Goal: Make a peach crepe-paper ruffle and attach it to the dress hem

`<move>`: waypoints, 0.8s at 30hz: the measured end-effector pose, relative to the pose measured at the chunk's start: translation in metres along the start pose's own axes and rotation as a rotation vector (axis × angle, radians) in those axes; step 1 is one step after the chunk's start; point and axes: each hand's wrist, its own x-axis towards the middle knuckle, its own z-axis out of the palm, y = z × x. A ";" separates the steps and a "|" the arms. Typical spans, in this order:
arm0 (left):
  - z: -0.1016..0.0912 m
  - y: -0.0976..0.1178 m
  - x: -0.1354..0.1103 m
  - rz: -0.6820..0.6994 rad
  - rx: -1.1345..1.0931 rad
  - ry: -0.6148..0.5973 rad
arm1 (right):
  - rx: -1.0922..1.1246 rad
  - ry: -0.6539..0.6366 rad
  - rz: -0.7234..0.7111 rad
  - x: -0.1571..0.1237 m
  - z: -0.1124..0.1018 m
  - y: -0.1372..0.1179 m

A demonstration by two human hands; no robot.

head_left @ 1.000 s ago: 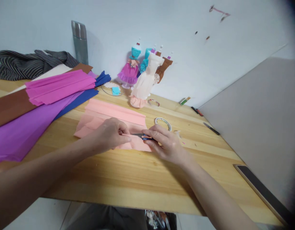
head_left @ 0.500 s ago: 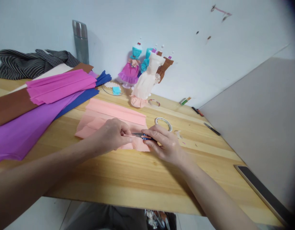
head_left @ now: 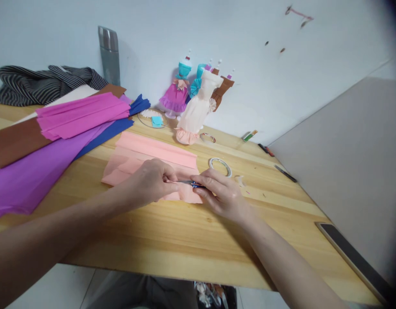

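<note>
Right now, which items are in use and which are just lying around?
In use: left hand, right hand, scissors, peach crepe paper.
Lying about: tape roll, magenta paper, purple paper, paper-dressed mannequins, steel flask, striped cloth.

Left hand: left hand (head_left: pixel 149 182) pinches the near edge of a flat peach crepe paper sheet (head_left: pixel 153 150).
Right hand: right hand (head_left: pixel 222 193) grips small blue-handled scissors (head_left: pixel 190 183), with the blades at the paper just beside the left fingertips.
Surface: light wooden table (head_left: pixel 185 231).
Right of hands: white tape roll (head_left: pixel 220 165), near the right hand.
Left side: overlapping magenta crepe paper (head_left: pixel 78 113) and purple crepe paper (head_left: pixel 40 167).
Far edge: paper-dressed dolls (head_left: pixel 198 105) stand by the wall.
</note>
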 end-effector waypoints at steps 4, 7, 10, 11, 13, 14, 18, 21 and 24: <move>0.002 -0.001 0.001 0.003 -0.003 -0.008 | -0.029 0.005 -0.006 -0.001 0.001 0.000; 0.004 -0.002 0.000 0.027 -0.015 -0.013 | -0.049 0.001 0.000 -0.001 0.001 -0.002; 0.005 -0.002 -0.001 0.024 -0.022 -0.017 | -0.074 0.002 0.004 -0.001 0.002 -0.003; 0.005 -0.001 -0.001 0.020 -0.023 -0.016 | -0.084 0.004 0.000 -0.002 0.003 -0.003; 0.005 -0.001 -0.002 0.018 -0.024 -0.012 | -0.100 0.005 -0.007 -0.002 0.003 -0.004; 0.005 0.000 -0.002 0.020 -0.024 -0.007 | -0.107 0.002 -0.009 -0.002 0.003 -0.004; 0.006 0.000 -0.001 0.017 -0.017 0.006 | -0.135 -0.013 -0.016 -0.002 0.002 -0.004; 0.006 0.000 -0.001 0.017 -0.008 0.003 | -0.156 -0.014 -0.022 -0.001 0.002 -0.005; 0.005 0.001 -0.001 -0.011 0.010 0.008 | -0.168 -0.023 -0.019 0.000 0.003 -0.005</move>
